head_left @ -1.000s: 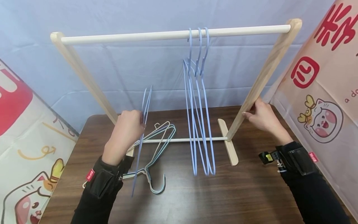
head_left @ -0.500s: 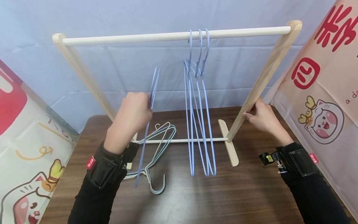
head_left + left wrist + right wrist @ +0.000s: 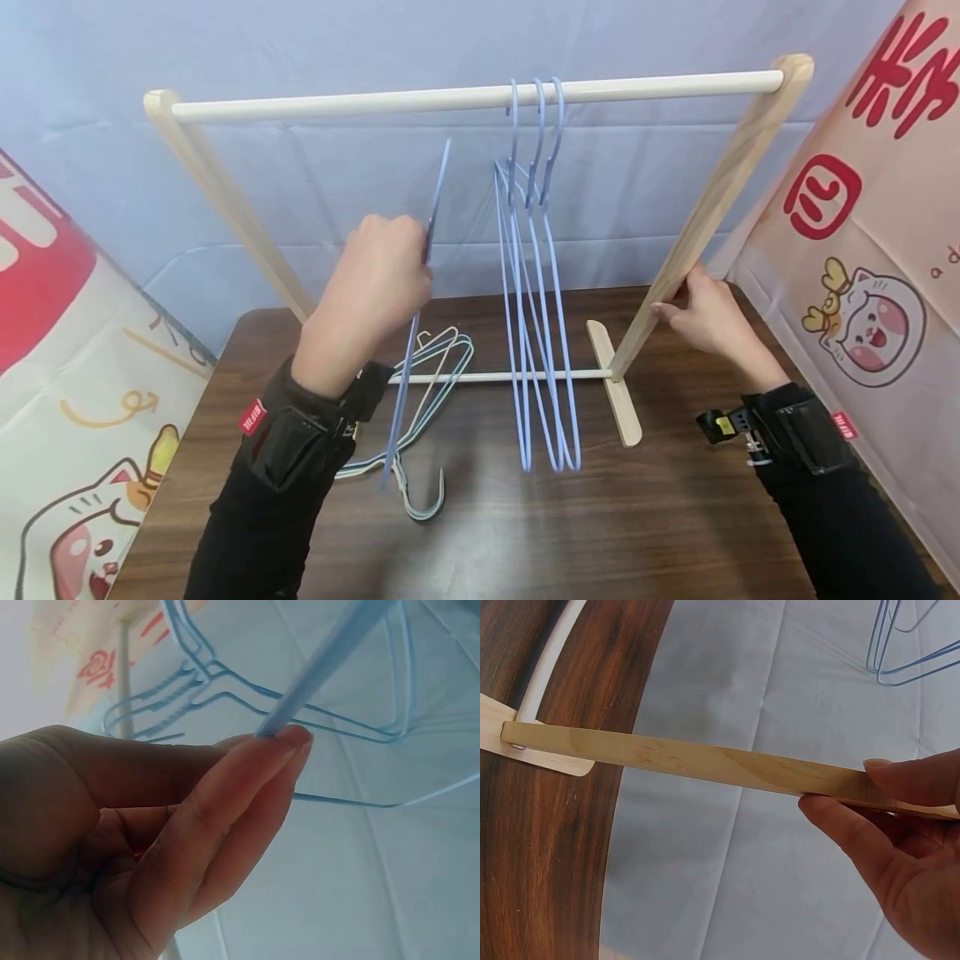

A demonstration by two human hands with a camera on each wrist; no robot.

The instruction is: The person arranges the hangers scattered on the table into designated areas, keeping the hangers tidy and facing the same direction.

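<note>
Blue hanger (image 3: pixel 319 675) stood edge-on in the left hand (image 3: pixel 375 271), above the table (image 3: pixel 525 533) and left of the three hung hangers (image 3: pixel 537 275). Its visible top lay below the rail (image 3: pixel 412 101), tipped toward the far right, while its lower end pointed to the near left. The hook could not be made out.

Bringing that piece up beside the rail looked like the step in hand. Done well, I judged, it called for a light pinch, the narrow edge facing the viewer, and a gap from the hung ones so that no wires snagged. Care was due lower down too, because the bottom end dipped over the loose hangers (image 3: pixel 439 398) on the near-left tabletop.

Seen from above, the left hand was turned knuckles up; the left wrist view showed its fingertips pinching the blue rod. Its black left sleeve (image 3: pixel 251 517) slanted in from the near left. On the other side, the right hand (image 3: pixel 708 312) gripped the right upright (image 3: pixel 715 208) in its lower half, thumb on one side and fingers on the other, probably steadying it.
</note>
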